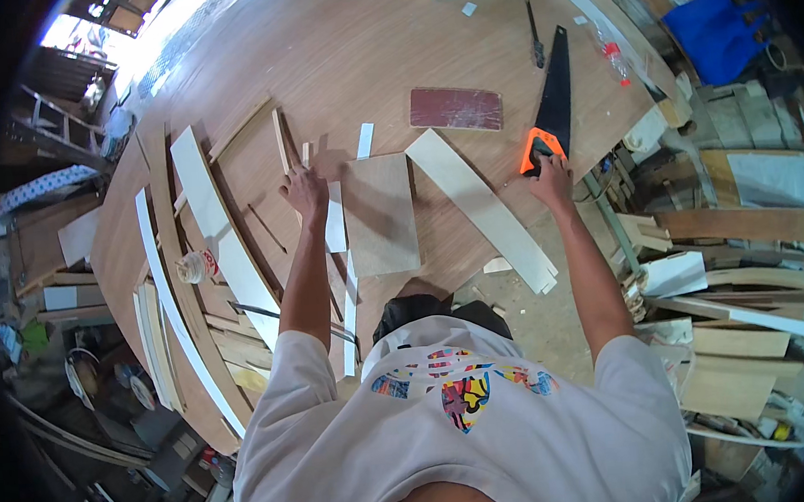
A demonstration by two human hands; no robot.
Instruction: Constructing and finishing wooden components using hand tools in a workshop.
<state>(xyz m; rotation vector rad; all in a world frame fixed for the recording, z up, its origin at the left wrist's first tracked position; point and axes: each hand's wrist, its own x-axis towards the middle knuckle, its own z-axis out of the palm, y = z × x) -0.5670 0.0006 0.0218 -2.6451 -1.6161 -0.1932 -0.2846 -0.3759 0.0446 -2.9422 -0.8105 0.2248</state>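
The saw [553, 93] lies to the right of the rectangular board [380, 220], well apart from it, with its tip pointing farther from the person than the board's far edge. Its blade is dark, nearly black, broad at the handle and tapering evenly to a narrow, blunt end. The handle is bright orange with a black inner part, and the hand covers some of it. Whether the blade rests on the table [345, 66] or is slightly lifted, I cannot tell.

The right hand [552, 175], to the right of the board, grasps the saw by the near end of its handle, fingers curled over it. The left hand [305, 194], just left of the board, is at the near end of a thin wooden stick [281, 141]; I cannot tell whether it grips the stick or only touches it. The stick is pale, straight and narrow, and stretches away beyond the board's far edge.

The board itself is brownish and flat, with straight edges. A pale plank [482, 211] slants from its far right corner toward the person. Beyond the board and to its right lies a dark red slab [455, 109] with a scuffed face. Well left of the board stands a small jar [197, 266].
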